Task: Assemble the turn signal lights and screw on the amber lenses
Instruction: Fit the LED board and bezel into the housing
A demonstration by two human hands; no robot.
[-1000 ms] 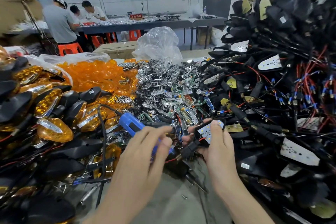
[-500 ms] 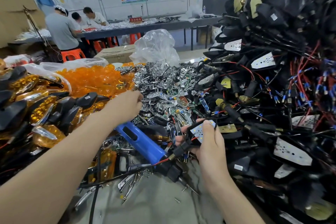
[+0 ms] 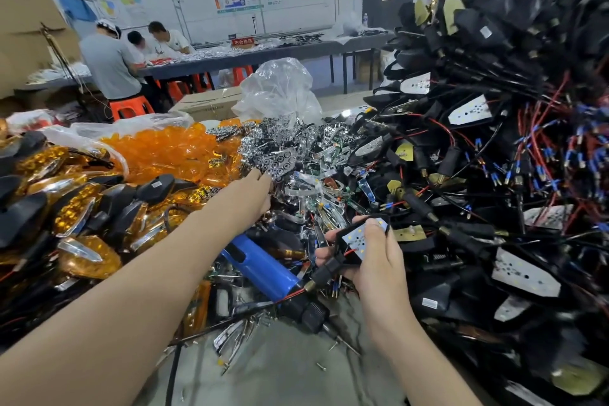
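My right hand (image 3: 375,257) grips a black turn signal housing (image 3: 359,241) with a white LED board facing up and a red wire trailing from it. My left hand (image 3: 253,194) reaches far forward into the pile of chrome reflectors (image 3: 290,155); its fingertips are buried among them, so I cannot tell what they touch. Loose amber lenses (image 3: 171,152) lie heaped just left of that pile. A blue electric screwdriver (image 3: 263,269) lies on the table between my arms, held by neither hand.
Finished amber-lensed lights (image 3: 66,208) are stacked at the left. A tall heap of black housings with red and blue wires (image 3: 494,158) fills the right. Loose screws (image 3: 321,366) dot the grey tabletop near me. Three people work at a far table (image 3: 263,53).
My left hand let go of the blue screwdriver and moved forward from the table's near middle into the chrome reflector pile. The right hand kept the housing almost still.
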